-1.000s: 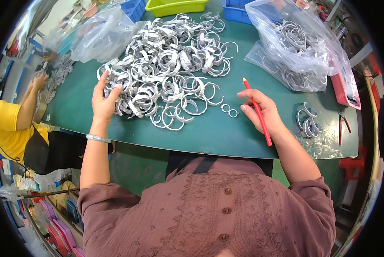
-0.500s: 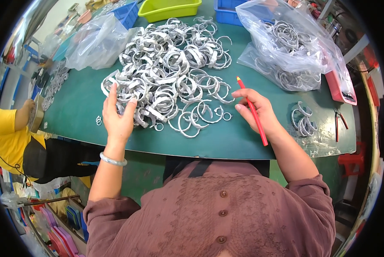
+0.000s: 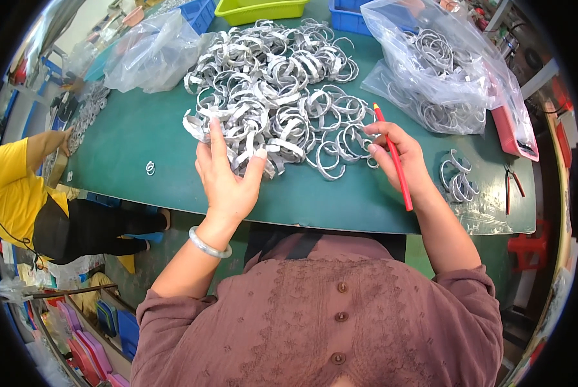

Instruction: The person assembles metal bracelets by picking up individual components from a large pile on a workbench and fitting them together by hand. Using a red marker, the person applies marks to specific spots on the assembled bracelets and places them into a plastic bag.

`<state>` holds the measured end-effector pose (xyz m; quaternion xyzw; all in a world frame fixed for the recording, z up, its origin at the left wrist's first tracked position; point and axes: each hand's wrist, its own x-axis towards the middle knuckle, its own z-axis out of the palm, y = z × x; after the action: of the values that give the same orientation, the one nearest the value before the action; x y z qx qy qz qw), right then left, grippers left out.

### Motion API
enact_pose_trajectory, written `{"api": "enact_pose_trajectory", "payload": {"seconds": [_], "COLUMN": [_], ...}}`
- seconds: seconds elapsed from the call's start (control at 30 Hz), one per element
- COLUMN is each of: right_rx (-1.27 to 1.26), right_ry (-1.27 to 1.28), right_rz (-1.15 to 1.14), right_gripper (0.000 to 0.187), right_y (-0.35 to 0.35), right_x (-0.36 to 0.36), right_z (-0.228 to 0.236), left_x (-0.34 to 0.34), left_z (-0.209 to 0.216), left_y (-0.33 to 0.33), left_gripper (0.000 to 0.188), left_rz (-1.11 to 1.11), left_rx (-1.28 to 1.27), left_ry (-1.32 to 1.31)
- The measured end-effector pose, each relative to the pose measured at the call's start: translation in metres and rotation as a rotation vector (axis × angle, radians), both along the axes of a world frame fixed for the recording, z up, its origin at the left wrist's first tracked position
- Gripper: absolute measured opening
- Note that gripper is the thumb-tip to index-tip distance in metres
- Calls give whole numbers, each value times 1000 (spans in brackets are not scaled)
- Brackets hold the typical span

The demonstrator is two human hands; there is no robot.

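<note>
A large heap of grey, rough-surfaced cuff bracelets (image 3: pixel 269 84) covers the middle of the green table (image 3: pixel 340 206). Fingers spread, my left hand (image 3: pixel 229 184) presses against the heap's near left side, grasping none of them firmly. My right hand (image 3: pixel 413 169) holds a slim red pencil (image 3: pixel 401 184) with a yellowish tip, which points away from me. Its fingertips reach the loose bracelets at the heap's right edge; whether they also pinch one I cannot make out.
Clear plastic bags (image 3: pixel 153 58) stand at both sides, the right one filled with bracelets. Behind are a lime-green bin (image 3: pixel 260 9) and blue bins (image 3: pixel 350 18). At right lie a few bracelets (image 3: pixel 460 177), pliers (image 3: pixel 508 190) and a pink tray (image 3: pixel 515 135). A person in yellow (image 3: pixel 8 180) works at left.
My left hand has moved right, and the near part of the heap has shifted right and away from me. My right hand, still with the pencil, has moved slightly right.
</note>
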<state>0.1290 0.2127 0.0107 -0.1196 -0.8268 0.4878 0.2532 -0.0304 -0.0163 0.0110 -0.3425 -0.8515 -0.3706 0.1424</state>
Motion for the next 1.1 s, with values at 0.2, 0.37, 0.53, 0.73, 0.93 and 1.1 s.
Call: {"api": "enact_pose_trajectory", "payload": {"seconds": [0.2,0.37,0.53,0.73,0.93,1.1], "right_rx": [21,90,799,922,880,911], "right_ry": [8,69,99,-301,-316,-387], "right_rz": [-34,-95,-117,107,91,173], "right_gripper": [23,20,19,21,15,15], "right_y": [2,7,12,5,-1,-4], "right_x": [1,10,32,34,29,29], "right_z": [0,3,19,10,3,7], "left_x": [9,-2,-13,-24,-105,-145], "left_z": [-2,-2,-2,9,-29,-51], "left_y": [6,-8,-32,-61,-127,-149], "left_gripper": [83,74,63,52,38,36], "left_rz": [-25,-222,-330,-177,195,317], "left_rx": [27,193,204,167,-121,-314], "left_ry": [46,-162,-355,-288,224,-4]}}
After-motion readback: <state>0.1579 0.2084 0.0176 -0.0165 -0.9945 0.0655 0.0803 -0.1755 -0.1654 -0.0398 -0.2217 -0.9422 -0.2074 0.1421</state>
